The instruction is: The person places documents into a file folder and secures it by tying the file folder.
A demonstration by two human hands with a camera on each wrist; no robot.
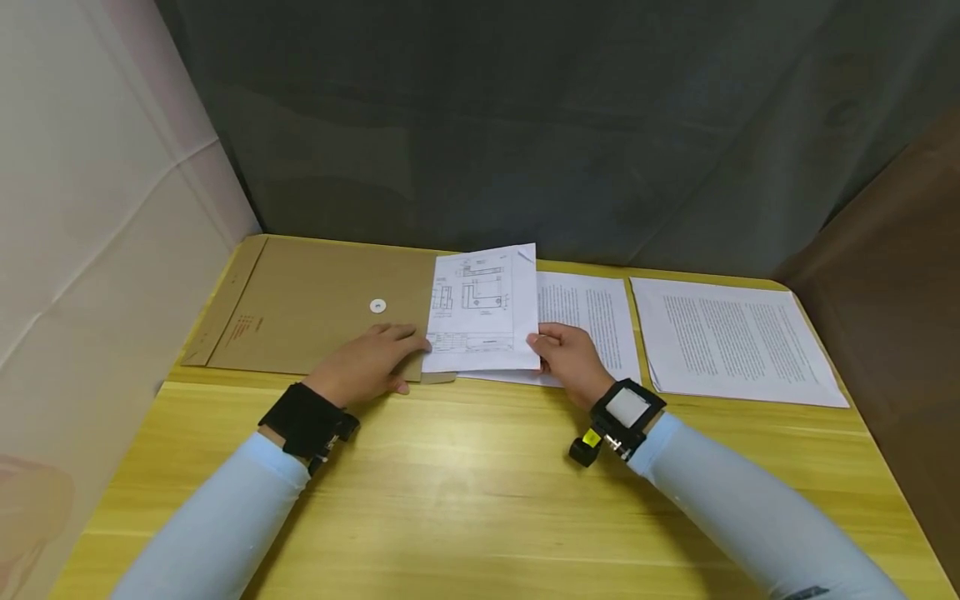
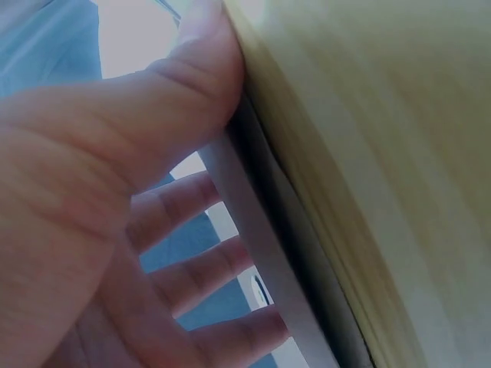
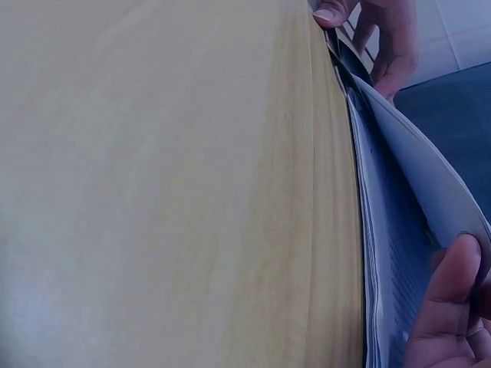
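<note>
A white sheet with a technical drawing (image 1: 483,304) stands tilted up over the table's middle. My right hand (image 1: 543,343) pinches its lower right corner, and the thumb (image 3: 449,307) shows on the paper's edge (image 3: 422,176) in the right wrist view. A brown envelope (image 1: 315,308) with a white string button (image 1: 378,306) lies flat at the left. My left hand (image 1: 396,343) rests on the envelope's lower right part with straight fingers, the fingertips touching the sheet's left edge. In the left wrist view the left hand's fingers (image 2: 192,268) lie spread along the envelope's edge (image 2: 261,253).
A stack of printed text pages (image 1: 592,321) lies under and just right of the raised sheet. Another stack of text pages (image 1: 738,337) lies at the far right. The yellow wooden table (image 1: 465,483) ends at a grey curtain behind and a white wall on the left.
</note>
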